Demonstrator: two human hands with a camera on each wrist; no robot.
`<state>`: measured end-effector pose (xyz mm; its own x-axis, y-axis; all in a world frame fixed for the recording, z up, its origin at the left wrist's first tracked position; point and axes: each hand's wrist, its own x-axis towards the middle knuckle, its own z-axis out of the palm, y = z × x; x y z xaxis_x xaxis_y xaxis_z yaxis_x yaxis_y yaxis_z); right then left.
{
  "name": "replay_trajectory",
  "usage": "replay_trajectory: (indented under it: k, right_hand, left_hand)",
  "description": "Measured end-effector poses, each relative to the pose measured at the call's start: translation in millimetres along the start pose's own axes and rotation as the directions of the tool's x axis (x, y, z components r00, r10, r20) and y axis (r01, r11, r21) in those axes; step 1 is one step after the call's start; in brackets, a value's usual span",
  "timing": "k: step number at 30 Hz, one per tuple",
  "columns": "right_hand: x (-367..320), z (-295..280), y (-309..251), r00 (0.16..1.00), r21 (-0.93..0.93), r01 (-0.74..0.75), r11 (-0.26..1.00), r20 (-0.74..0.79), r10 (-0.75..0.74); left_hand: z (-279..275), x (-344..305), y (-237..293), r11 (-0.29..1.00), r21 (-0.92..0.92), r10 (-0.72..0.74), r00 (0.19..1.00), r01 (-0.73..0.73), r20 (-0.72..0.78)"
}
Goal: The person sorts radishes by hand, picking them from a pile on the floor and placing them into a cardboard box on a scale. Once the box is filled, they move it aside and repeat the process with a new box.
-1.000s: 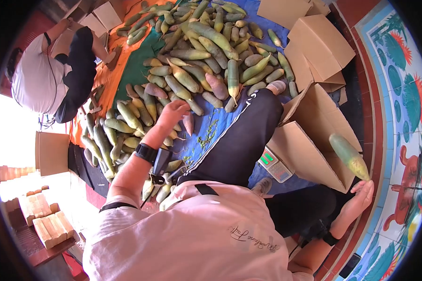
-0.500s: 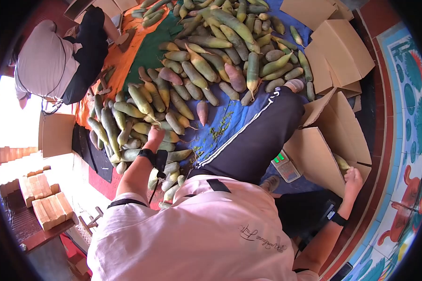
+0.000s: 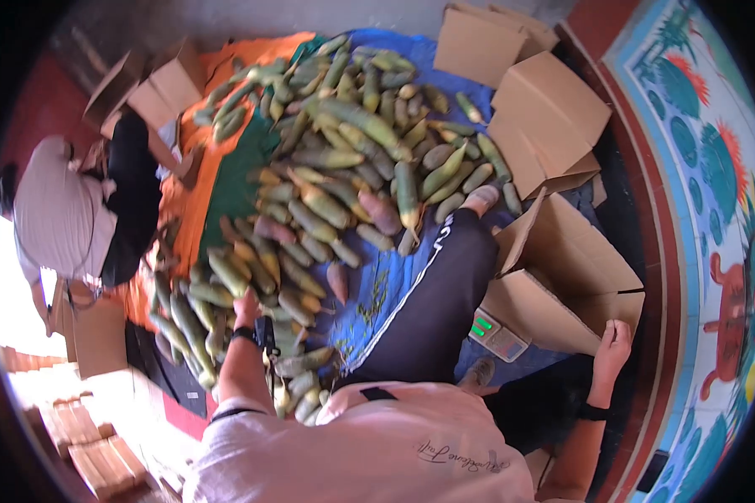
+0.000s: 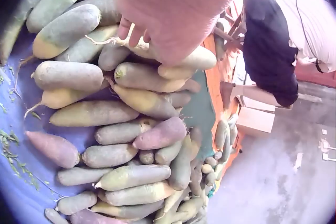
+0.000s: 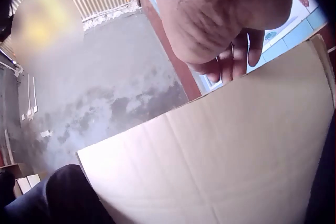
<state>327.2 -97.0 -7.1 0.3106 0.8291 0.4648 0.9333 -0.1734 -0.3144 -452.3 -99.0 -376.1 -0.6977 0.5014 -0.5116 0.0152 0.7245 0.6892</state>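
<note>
At the near left part of a big radish pile, my left hand (image 3: 245, 307) reaches down among green radishes (image 3: 191, 314). In the left wrist view its fingers curl around a pale green radish (image 4: 202, 57), partly hidden beneath the palm. My right hand (image 3: 614, 339) is at the near rim of an open cardboard box (image 3: 524, 303). The right wrist view shows its fingers (image 5: 239, 58) hanging loosely past the edge of the box wall (image 5: 210, 145), their tips hidden behind the cardboard. No radish shows in that hand.
A digital scale (image 3: 497, 337) with a green display sits beside the box. More cardboard boxes (image 3: 549, 113) stand at the far right. My extended leg (image 3: 432, 293) crosses the blue sheet (image 3: 394, 277). Another person (image 3: 67, 210) crouches at the left.
My right hand lowered a green radish into the box and let it go; it now hangs at the rim. My left hand moved nearer into the pile and took hold of a radish.
</note>
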Motion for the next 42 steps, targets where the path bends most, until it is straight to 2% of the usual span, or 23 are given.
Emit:
replay_trajectory:
  k: [2,3,6,8,12,13,16,17,18,20,21,22,24,26,29,32,34,36,37,38,40,41,42]
  right_hand:
    - [-6,-10,-1,0.998,0.019,0.059,0.998,0.017,-0.060]
    - [-8,-17,-3,1.000,0.020,0.025,0.999,-0.019,-0.025]
    - [-18,-29,-3,0.998,-0.086,0.044,0.995,-0.037,-0.048]
    - [-26,-35,5,0.987,-0.192,0.130,0.973,-0.071,-0.145]
    - [-38,-47,9,0.985,-0.211,0.101,0.972,-0.119,-0.128]
    - [-41,-50,10,0.989,-0.218,0.091,0.972,-0.098,-0.114]
    - [-47,-54,12,0.992,-0.243,0.077,0.967,-0.075,-0.098]
    - [-47,-55,11,0.992,-0.239,0.071,0.968,-0.084,-0.093]
    - [-47,-55,10,0.991,-0.233,0.070,0.970,-0.091,-0.093]
    - [-45,-53,11,0.990,-0.227,0.073,0.971,-0.105,-0.099]
    - [-46,-52,12,0.988,-0.226,0.068,0.972,-0.118,-0.096]
    - [-46,-50,10,0.989,-0.220,0.065,0.973,-0.118,-0.092]
    - [-43,-48,2,0.989,-0.182,0.076,0.980,-0.113,-0.098]
    - [-39,-41,-3,0.990,-0.165,0.079,0.983,-0.106,-0.098]
    - [-32,-34,-16,0.989,-0.115,0.090,0.989,-0.106,-0.102]
    - [-23,-34,-44,0.980,-0.004,0.144,0.990,-0.139,-0.144]
    - [-20,-32,-58,0.979,0.077,0.172,0.982,-0.124,-0.162]
    - [-18,-33,-75,0.982,0.216,0.181,0.959,-0.092,-0.165]
    - [-18,-37,-85,0.984,0.263,0.176,0.949,-0.063,-0.166]
    - [-20,-37,-91,0.990,0.327,0.140,0.934,-0.013,-0.143]
    - [-22,-40,-103,0.987,0.445,0.080,0.892,0.087,-0.132]
    - [-24,-38,-108,0.984,0.535,0.048,0.844,0.118,-0.131]
    - [-26,-36,-110,0.979,0.618,0.014,0.786,0.150,-0.136]
  left_hand:
    - [-4,10,-5,0.994,-0.103,-0.028,1.000,0.028,0.008]
    - [-5,8,-14,0.988,-0.152,-0.040,0.999,0.042,0.016]
    - [-8,14,-24,0.951,-0.294,-0.085,0.995,0.097,0.054]
    - [-13,19,-30,0.909,-0.385,-0.135,0.986,0.161,0.094]
    - [-25,42,-16,0.780,-0.533,-0.276,0.945,0.327,0.176]
    - [-29,44,-18,0.691,-0.599,-0.230,0.909,0.405,0.349]
    - [-30,12,4,0.702,-0.586,-0.274,0.913,0.405,0.302]
    - [-39,3,8,0.801,-0.451,-0.152,0.862,0.394,0.484]
    - [-40,-3,12,0.799,-0.454,-0.150,0.863,0.393,0.482]
    - [-32,-16,23,0.706,-0.565,-0.273,0.901,0.426,0.338]
    - [-37,-26,29,0.675,-0.587,-0.269,0.890,0.446,0.368]
    - [-36,-37,40,0.625,-0.598,-0.353,0.865,0.502,0.357]
    - [-33,-54,50,0.552,-0.646,-0.283,0.847,0.528,0.451]
    - [-24,-104,86,0.634,-0.599,-0.238,0.861,0.489,0.450]
    - [-6,-161,137,0.786,-0.479,-0.062,0.821,0.391,0.568]
    - [14,-210,186,0.820,-0.510,0.263,0.620,0.260,0.739]
    - [31,-263,230,0.781,-0.603,0.426,0.569,0.163,0.704]
    - [42,-293,265,0.817,-0.573,0.512,0.376,0.065,0.773]
    - [46,-301,278,0.859,-0.512,0.492,0.264,0.011,0.830]
    - [50,-333,297,0.856,-0.517,0.503,0.266,-0.022,0.822]
    - [57,-365,319,0.896,-0.439,0.443,0.069,-0.068,0.894]
    - [66,-372,320,0.917,-0.384,0.391,0.049,-0.111,0.919]
    - [74,-382,321,0.926,-0.353,0.353,-0.026,-0.129,0.935]
